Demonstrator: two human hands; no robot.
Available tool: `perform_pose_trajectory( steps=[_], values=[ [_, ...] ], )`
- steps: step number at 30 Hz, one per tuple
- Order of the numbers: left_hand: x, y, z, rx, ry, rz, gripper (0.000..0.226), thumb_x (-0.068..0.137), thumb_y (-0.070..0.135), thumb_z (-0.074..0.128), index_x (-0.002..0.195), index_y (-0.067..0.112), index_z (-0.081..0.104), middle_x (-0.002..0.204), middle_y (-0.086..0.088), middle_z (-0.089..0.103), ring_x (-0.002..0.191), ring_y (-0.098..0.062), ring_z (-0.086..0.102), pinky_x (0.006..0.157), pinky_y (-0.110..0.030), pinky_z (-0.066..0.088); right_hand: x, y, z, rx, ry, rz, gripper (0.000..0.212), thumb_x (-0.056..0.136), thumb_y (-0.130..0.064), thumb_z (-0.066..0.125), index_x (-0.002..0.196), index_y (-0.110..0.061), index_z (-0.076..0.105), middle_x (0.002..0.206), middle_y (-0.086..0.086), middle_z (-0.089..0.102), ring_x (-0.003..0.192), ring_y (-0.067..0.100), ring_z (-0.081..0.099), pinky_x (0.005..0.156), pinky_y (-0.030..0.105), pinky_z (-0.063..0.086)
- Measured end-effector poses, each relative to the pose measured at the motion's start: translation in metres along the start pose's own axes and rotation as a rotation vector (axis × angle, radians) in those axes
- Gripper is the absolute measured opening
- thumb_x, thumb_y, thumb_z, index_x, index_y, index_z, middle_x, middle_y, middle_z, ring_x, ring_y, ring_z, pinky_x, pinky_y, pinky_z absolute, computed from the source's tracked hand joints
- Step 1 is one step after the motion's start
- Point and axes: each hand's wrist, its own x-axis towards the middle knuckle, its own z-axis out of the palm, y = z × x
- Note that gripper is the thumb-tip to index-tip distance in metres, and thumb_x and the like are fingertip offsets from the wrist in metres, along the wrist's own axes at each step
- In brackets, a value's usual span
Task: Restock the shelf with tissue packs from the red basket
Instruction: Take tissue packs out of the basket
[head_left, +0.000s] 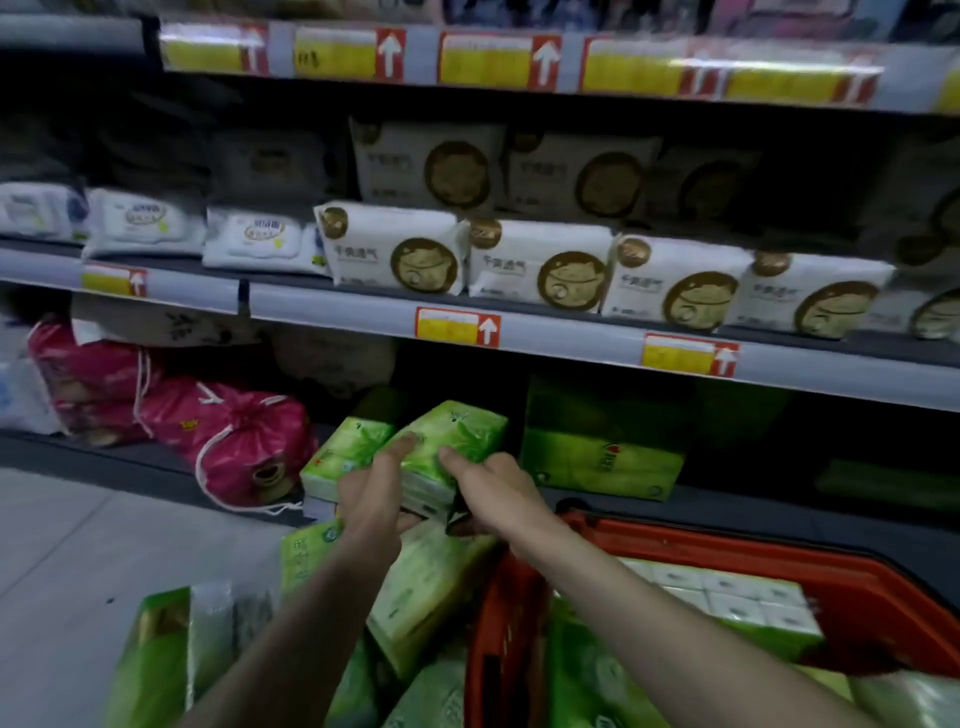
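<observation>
Left grip (374, 488) and right grip (493, 486) both clasp green tissue pack (457, 434) at front of bottom shelf (104, 457), just beside neighbour pack (345, 447). Best: slide straight back, keep level, flush with neighbour. Red basket (727, 540) near, more packs inside.

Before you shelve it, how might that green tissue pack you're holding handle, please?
Probably light and squashy: left hand and right hand hold the green tissue pack by one end. Its glossy wrap may slip. Boxy, so unlikely to roll.

Pale grey tiled floor (78, 545); dim light — grey shelf (337, 312) edged with yellow-red price labels (457, 326).
</observation>
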Motion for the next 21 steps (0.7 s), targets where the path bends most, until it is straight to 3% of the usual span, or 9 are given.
perform_pose_trajectory(
  steps=[2, 4, 6, 8, 11, 13, 16, 21],
  values=[
    [0.018, -0.003, -0.005, -0.051, 0.006, -0.034, 0.054, 0.069, 0.041, 0.087, 0.103, 0.003, 0.067, 0.099, -0.021, 0.074, 0.086, -0.039, 0.075, 0.07, -0.051, 0.064, 0.026, 0.005, 0.02, -0.016, 0.017, 0.011, 0.062, 0.081, -0.074, 0.062, 0.1, -0.015, 0.072, 0.098, 0.006, 0.074, 0.081, 0.026, 0.076, 0.084, 0.052, 0.065],
    [0.034, -0.006, -0.012, -0.104, 0.035, -0.083, 0.047, 0.074, 0.035, 0.087, 0.101, 0.004, 0.065, 0.099, -0.022, 0.073, 0.086, -0.04, 0.074, 0.071, -0.054, 0.064, 0.049, 0.012, 0.035, -0.053, 0.038, 0.01, 0.061, 0.078, -0.072, 0.064, 0.1, -0.016, 0.075, 0.098, 0.004, 0.076, 0.086, 0.027, 0.074, 0.086, 0.049, 0.064],
    [0.051, -0.012, -0.018, -0.116, 0.043, -0.126, 0.047, 0.076, 0.035, 0.086, 0.106, 0.005, 0.066, 0.101, -0.022, 0.073, 0.087, -0.04, 0.075, 0.064, -0.047, 0.064, 0.068, 0.017, 0.045, -0.065, 0.04, 0.053, 0.056, 0.08, -0.068, 0.071, 0.101, -0.016, 0.077, 0.101, 0.005, 0.076, 0.091, 0.027, 0.074, 0.085, 0.041, 0.062],
    [0.067, -0.018, -0.021, -0.154, -0.014, -0.192, 0.052, 0.077, 0.039, 0.083, 0.114, 0.004, 0.069, 0.103, -0.023, 0.076, 0.088, -0.04, 0.076, 0.056, -0.04, 0.06, 0.088, 0.024, 0.054, -0.077, 0.044, 0.095, 0.059, 0.081, -0.067, 0.073, 0.104, -0.014, 0.076, 0.104, 0.007, 0.076, 0.094, 0.028, 0.073, 0.075, 0.032, 0.054],
    [0.09, -0.026, -0.018, -0.212, -0.052, -0.239, 0.056, 0.077, 0.038, 0.083, 0.12, 0.004, 0.07, 0.109, -0.023, 0.076, 0.091, -0.039, 0.075, 0.052, -0.036, 0.059, 0.111, 0.032, 0.065, -0.13, 0.079, 0.102, 0.059, 0.085, -0.067, 0.07, 0.104, -0.01, 0.072, 0.107, 0.009, 0.076, 0.096, 0.03, 0.073, 0.068, 0.03, 0.044],
    [0.104, -0.03, -0.01, -0.249, -0.045, -0.254, 0.053, 0.077, 0.035, 0.082, 0.119, 0.005, 0.07, 0.109, -0.022, 0.076, 0.094, -0.039, 0.075, 0.057, -0.04, 0.062, 0.123, 0.033, 0.068, -0.145, 0.077, 0.126, 0.056, 0.09, -0.063, 0.07, 0.106, -0.01, 0.071, 0.109, 0.01, 0.075, 0.097, 0.03, 0.071, 0.068, 0.03, 0.042],
    [0.122, -0.034, 0.003, -0.285, -0.044, -0.283, 0.053, 0.074, 0.035, 0.08, 0.117, 0.005, 0.071, 0.105, -0.021, 0.076, 0.093, -0.04, 0.075, 0.079, -0.057, 0.063, 0.138, 0.031, 0.07, -0.185, 0.075, 0.133, 0.046, 0.095, -0.057, 0.069, 0.107, -0.013, 0.075, 0.108, 0.008, 0.074, 0.096, 0.028, 0.069, 0.073, 0.028, 0.044],
    [0.14, -0.042, 0.017, -0.355, 0.214, -0.307, 0.039, 0.078, 0.023, 0.077, 0.11, 0.004, 0.063, 0.105, -0.02, 0.07, 0.088, -0.039, 0.07, 0.077, -0.051, 0.062, 0.159, 0.036, 0.085, -0.203, 0.066, 0.164, 0.033, 0.098, -0.047, 0.07, 0.106, -0.016, 0.066, 0.112, 0.004, 0.067, 0.115, 0.029, 0.067, 0.084, 0.03, 0.048]
  ],
)
